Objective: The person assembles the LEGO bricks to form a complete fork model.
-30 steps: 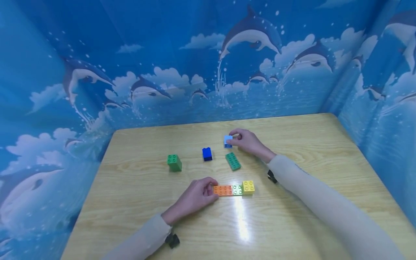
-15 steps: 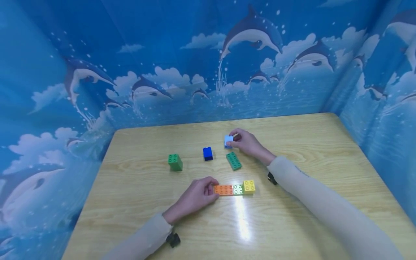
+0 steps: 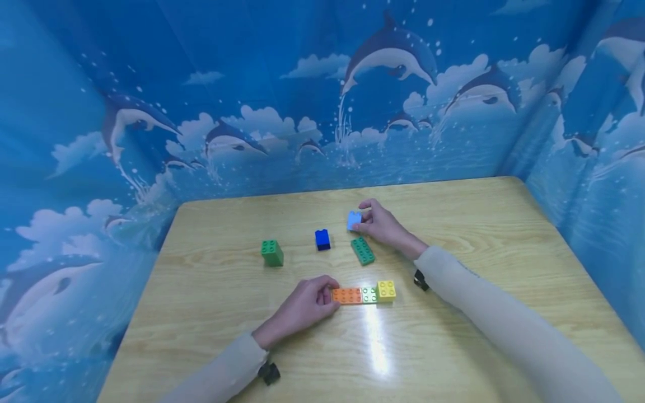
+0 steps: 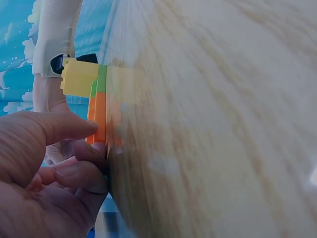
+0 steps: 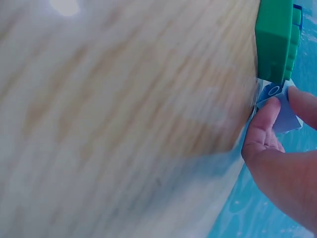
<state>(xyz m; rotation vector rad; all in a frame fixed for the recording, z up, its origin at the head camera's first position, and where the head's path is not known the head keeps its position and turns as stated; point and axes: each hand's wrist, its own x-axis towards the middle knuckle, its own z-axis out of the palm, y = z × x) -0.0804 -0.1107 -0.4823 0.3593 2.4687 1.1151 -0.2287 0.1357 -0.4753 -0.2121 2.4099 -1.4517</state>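
Note:
My left hand (image 3: 302, 305) pinches the left end of an orange building brick (image 3: 347, 295) between thumb and fingers. The orange brick lies in a row with a light green brick (image 3: 369, 295), and a taller yellow brick (image 3: 386, 291) stands at the row's right end. Farther back, my right hand (image 3: 382, 225) grips a light blue brick (image 3: 354, 220); in the right wrist view the light blue brick (image 5: 286, 116) sits tilted between thumb and fingers. Just in front of that hand lies a flat dark green brick (image 3: 363, 251).
A dark blue brick (image 3: 322, 239) lies left of the light blue one. Farther left, a tall green brick (image 3: 272, 253) stands on the wooden table (image 3: 211, 313). A blue dolphin-print curtain (image 3: 282, 101) surrounds the table's back and sides.
The light blue brick has tipped in my right hand, so its studs now show along the back edge. My left hand and the brick row have stayed in place.

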